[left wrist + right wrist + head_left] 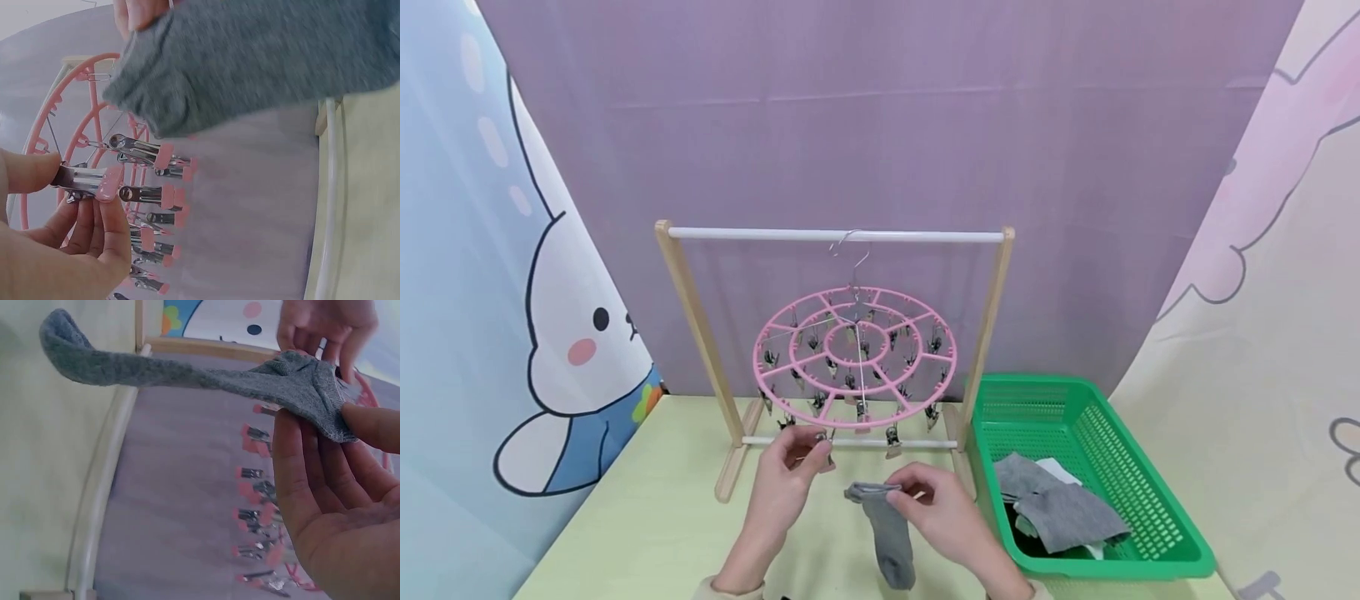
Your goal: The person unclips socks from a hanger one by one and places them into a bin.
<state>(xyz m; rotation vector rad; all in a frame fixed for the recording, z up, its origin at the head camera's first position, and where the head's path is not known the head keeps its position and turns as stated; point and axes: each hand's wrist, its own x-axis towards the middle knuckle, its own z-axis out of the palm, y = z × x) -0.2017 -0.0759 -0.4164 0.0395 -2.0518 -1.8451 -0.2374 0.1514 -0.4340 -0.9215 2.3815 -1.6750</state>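
A grey sock [891, 533] dangles from my right hand [943, 512], which pinches it at the cuff between thumb and fingers. In the right wrist view the sock [181, 372] stretches sideways, its toe away from the hand. My left hand [786, 475] pinches a metal clip with a pink tip [90, 181] between thumb and fingers; this clip hangs at the near edge of the pink round drying rack [842, 423]. Other clips hang beside it in the left wrist view. The sock cuff is close to the held clip, apart from it.
The round rack hangs by a hook from the white bar [835, 236] of a wooden stand [696, 333]. At the right, a green basket [1150, 467] holds grey cloth [1063, 508] and some white pieces. A purple curtain [880, 150] hangs behind.
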